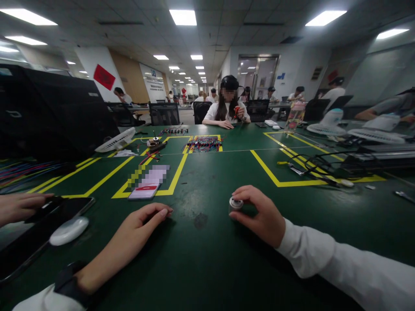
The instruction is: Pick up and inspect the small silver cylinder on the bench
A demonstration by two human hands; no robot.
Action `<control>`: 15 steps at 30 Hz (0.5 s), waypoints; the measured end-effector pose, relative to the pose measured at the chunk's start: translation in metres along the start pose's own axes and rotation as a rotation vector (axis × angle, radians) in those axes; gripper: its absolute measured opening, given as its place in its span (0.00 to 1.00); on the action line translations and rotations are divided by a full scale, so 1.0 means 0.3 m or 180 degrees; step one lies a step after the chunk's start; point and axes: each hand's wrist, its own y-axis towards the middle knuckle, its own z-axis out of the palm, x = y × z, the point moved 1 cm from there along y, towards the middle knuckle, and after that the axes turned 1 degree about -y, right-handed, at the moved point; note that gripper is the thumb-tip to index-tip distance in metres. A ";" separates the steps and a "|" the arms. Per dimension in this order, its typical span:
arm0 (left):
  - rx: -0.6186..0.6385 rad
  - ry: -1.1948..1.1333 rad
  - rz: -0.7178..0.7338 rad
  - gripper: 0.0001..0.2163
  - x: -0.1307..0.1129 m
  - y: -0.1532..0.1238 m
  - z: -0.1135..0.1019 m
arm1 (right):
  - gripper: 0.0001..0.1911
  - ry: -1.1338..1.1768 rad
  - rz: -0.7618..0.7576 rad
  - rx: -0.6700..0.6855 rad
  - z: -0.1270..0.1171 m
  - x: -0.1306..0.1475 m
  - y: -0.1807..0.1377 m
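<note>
My right hand [261, 211] pinches a small silver metal cylinder [236, 204] between thumb and fingers; it looks like a small motor and stands upright at the green tabletop [207, 255]. To the left, my left hand [145, 224] rests on the table with its fingers curled and the thumb pressed against them. Whether anything sits in that pinch is hidden. Beyond the left hand lies a phone [145, 190] with a lit screen, inside a yellow tape outline [178, 175].
At the left edge are another person's hand [19, 207], a white mouse [69, 231] and a black monitor [58, 99]. A wire bundle [205, 144] lies at the far middle. Black cables [319, 166] and white fans [327, 124] occupy the right. A person [227, 106] sits opposite.
</note>
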 end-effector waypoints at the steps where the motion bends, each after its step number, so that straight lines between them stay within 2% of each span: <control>1: 0.0001 0.0001 0.0015 0.15 -0.001 0.000 0.001 | 0.20 0.0085 0.0123 0.0089 0.013 -0.005 0.001; 5: -0.0009 0.0046 0.0034 0.14 -0.002 0.000 0.004 | 0.35 0.0573 0.0696 0.0192 0.016 -0.048 -0.022; 7: 0.0009 0.0087 0.0027 0.15 0.000 -0.001 0.002 | 0.40 0.0856 0.0898 0.0470 0.002 -0.064 -0.032; 11: 0.0031 0.0182 0.0040 0.15 0.000 0.004 -0.001 | 0.30 0.1367 0.1480 0.1144 -0.029 -0.066 -0.026; 15: -0.0009 0.0191 0.0227 0.14 -0.039 0.022 0.036 | 0.24 0.0987 0.1662 0.1115 -0.025 -0.043 -0.001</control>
